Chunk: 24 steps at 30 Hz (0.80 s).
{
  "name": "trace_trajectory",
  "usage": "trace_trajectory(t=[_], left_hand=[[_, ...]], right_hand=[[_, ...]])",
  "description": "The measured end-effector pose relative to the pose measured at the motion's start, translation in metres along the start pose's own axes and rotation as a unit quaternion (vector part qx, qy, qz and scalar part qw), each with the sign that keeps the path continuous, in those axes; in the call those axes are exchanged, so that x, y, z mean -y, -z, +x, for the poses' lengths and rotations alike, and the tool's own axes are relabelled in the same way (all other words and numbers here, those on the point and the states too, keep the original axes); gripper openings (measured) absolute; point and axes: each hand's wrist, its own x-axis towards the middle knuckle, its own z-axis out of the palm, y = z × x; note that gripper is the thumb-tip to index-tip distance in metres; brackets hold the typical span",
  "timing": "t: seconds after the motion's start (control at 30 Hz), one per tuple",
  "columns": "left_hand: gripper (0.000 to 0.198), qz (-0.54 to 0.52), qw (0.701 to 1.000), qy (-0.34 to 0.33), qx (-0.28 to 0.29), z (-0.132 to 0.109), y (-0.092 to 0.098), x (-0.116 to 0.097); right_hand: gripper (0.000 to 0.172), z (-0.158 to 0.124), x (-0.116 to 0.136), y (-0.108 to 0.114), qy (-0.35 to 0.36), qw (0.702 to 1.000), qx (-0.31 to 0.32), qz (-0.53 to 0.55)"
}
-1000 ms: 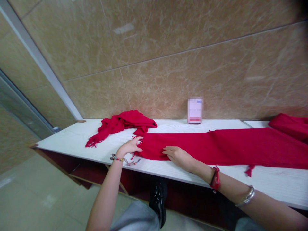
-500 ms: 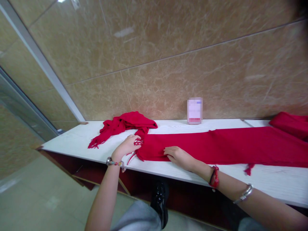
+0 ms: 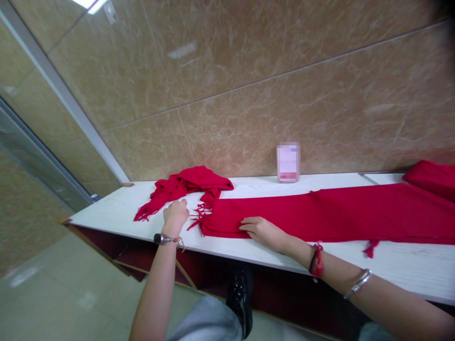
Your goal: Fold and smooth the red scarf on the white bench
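1. Long red scarf [image 3: 337, 213]: spread flat lengthwise along the white tabletop [image 3: 117, 208], its fringe [image 3: 203, 219] toward the left; a small red tassel [image 3: 370, 248] projects from its near edge, farther right.
2. Left hand [image 3: 176, 218]: above the tabletop just beside the fringe, fingers curled inward into a narrow grip; whether a strand is pinched between them cannot be told.
3. Right hand [image 3: 265, 232]: laid palm-down on the scarf near its fringed end, fingers extended and close together, pressing against the cloth rather than gripping it.
4. Crumpled red scarf [image 3: 192, 181]: heaped in loose folds beyond the left hand, near the wall [image 3: 249, 128], its own fringe trailing toward the left.
5. Red cloth [image 3: 432, 177]: bunched at the far right, at the back, adjoining the long scarf; partly cut off by the picture's border.
6. Upright rectangular object [image 3: 288, 163]: standing at the back of the tabletop before the wall, its face blurred by pixelation.
7. Wrists: beaded bracelet [image 3: 170, 239] on the left; red band [image 3: 316, 260] and silver bangle [image 3: 358, 284] on the right arm.
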Motion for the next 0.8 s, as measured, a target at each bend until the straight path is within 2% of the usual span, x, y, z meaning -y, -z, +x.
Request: trace_trajectory(t=[0.07,0.13,0.17,0.2,0.27,0.33,0.5,0.67,0.8], left_hand=[[0.032,-0.053,0.99,-0.128,0.008,-0.006,0.007,-0.01],[0.033,-0.11,0.947,-0.297,0.046,-0.011,0.008,-0.028],[0.032,-0.121,0.924,-0.355,0.071,-0.014,0.006,-0.038],[0.031,-0.118,0.911,-0.384,0.092,-0.016,0.003,-0.048],[0.032,-0.093,0.908,-0.392,0.116,-0.019,-0.005,-0.062],[0.033,-0.073,0.916,-0.379,0.114,-0.019,-0.012,-0.068],[0.032,-0.071,0.93,-0.349,0.088,-0.015,-0.013,-0.062],[0.019,-0.086,0.905,-0.408,0.082,-0.023,-0.006,-0.073],[0.034,-0.041,0.903,-0.421,0.069,-0.029,-0.007,-0.084]], right_hand=[[0.032,-0.001,0.001,0.001,-0.007,1.0,0.003,-0.006],[0.033,-0.002,0.002,0.004,-0.023,1.0,0.003,-0.02],[0.034,-0.004,0.002,0.007,-0.033,0.999,0.005,-0.034],[0.034,-0.006,0.001,0.01,-0.043,0.998,0.009,-0.054],[0.032,-0.014,-0.001,0.017,-0.06,0.992,0.026,-0.105],[0.027,-0.024,-0.004,0.026,-0.078,0.984,0.049,-0.153],[0.02,-0.05,-0.009,0.04,-0.103,0.967,0.095,-0.212],[0.022,-0.058,-0.007,0.046,-0.093,0.966,0.096,-0.22],[0.019,-0.061,-0.007,0.049,-0.093,0.963,0.099,-0.234]])
